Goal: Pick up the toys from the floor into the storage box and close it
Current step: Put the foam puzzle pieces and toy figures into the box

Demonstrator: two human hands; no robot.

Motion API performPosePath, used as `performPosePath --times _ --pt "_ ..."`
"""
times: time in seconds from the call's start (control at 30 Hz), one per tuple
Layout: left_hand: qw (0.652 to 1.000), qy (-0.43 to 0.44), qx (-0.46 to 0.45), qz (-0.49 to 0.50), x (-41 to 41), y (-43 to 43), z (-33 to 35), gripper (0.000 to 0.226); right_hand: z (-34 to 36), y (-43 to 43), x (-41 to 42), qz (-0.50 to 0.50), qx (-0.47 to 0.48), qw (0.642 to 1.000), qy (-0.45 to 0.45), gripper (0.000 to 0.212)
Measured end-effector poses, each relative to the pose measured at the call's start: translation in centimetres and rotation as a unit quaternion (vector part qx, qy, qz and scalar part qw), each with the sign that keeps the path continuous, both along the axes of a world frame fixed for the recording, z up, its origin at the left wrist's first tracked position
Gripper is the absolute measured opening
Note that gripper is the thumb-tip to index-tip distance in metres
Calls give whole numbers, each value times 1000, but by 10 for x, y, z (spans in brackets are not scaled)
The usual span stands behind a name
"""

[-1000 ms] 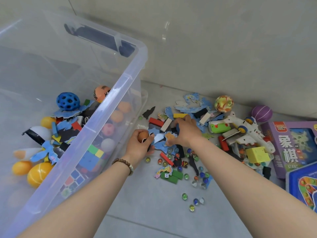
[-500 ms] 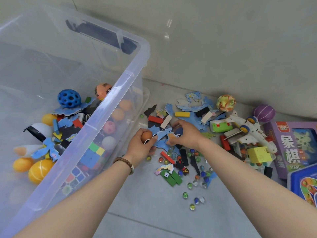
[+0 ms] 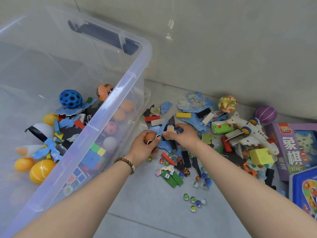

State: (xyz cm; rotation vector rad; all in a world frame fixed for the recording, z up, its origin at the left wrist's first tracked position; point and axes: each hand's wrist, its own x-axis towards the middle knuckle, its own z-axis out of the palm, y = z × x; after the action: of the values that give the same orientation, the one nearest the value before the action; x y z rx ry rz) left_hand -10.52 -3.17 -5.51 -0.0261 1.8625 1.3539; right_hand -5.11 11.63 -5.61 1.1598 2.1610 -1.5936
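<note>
A clear plastic storage box [image 3: 109,107] stands open on the left, holding balls, blocks and blue puzzle pieces. Toys lie scattered on the floor to its right. My left hand [image 3: 145,148] is closed around a small orange ball [image 3: 148,136] and some blue puzzle pieces [image 3: 162,129]. My right hand [image 3: 183,136] pinches a puzzle piece with an orange patch [image 3: 170,130], right beside the left hand. Both hands hover over the pile, just right of the box wall.
Marbles [image 3: 193,201], green blocks [image 3: 173,180], a red block [image 3: 151,119] and a yellow block [image 3: 183,115] litter the floor. A white toy plane [image 3: 248,133], patterned ball [image 3: 227,103], purple ball [image 3: 265,114] and purple game box [image 3: 295,148] lie at the right, along the wall.
Both hands have risen slightly from the pile and drawn together, lifting puzzle pieces. The left hand still holds the orange ball.
</note>
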Motion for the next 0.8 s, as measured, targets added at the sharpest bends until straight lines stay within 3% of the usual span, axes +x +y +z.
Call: performPosePath --times 0.17,0.33,0.43,0.5,0.63,0.8 --pt "999 15 -16 -43 -1 3 -1 22 -1 -3 -4 -46 1 999 -1 44" --pt "999 -38 15 -32 0 12 10 26 11 1 3 -105 -83 990 31 14" --pt "996 -68 46 -42 1 20 35 31 34 9 9 -140 -109 983 53 18" --pt "994 -61 72 -55 0 26 60 31 64 16 11 -132 -132 980 69 26" --pt "989 -6 115 -91 -10 26 134 26 146 21 7 -80 -145 978 130 15" --pt "986 89 85 -114 -41 -27 221 22 228 -14 -26 6 -179 971 161 25"
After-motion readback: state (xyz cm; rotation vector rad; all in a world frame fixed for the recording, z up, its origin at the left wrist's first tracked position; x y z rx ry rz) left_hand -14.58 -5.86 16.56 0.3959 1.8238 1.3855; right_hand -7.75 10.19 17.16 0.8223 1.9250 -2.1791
